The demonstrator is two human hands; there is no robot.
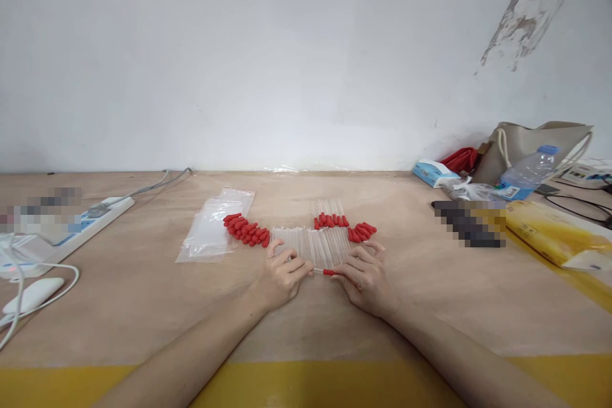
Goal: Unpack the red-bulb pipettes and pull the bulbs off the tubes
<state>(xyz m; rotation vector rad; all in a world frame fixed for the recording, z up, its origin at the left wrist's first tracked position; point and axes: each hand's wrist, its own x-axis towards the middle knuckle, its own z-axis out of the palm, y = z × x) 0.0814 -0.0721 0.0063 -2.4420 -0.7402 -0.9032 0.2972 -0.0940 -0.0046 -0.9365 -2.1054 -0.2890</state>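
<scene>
My left hand [283, 275] pinches a thin glass dropper tube [318, 271] just above the table. At the tube's right end sits a red rubber bulb [328, 272], gripped by the fingertips of my right hand [366, 279]. Right behind both hands lies a row of clear glass tubes [313, 245], side by side. Loose red rubber bulbs [246, 230] are heaped to the left of the row, and a smaller heap of bulbs [362, 231] is at its right. Farther back lie several droppers with red bulbs [331, 220], their tubes pointing toward the wall.
Clear plastic bags [210, 226] lie left of the bulbs. A power strip [108, 210] with cables and a white mouse [33, 295] are at far left. On the right are a water bottle [528, 172], a grey bag [521, 140], a tissue box [434, 173] and a yellow pack [549, 233].
</scene>
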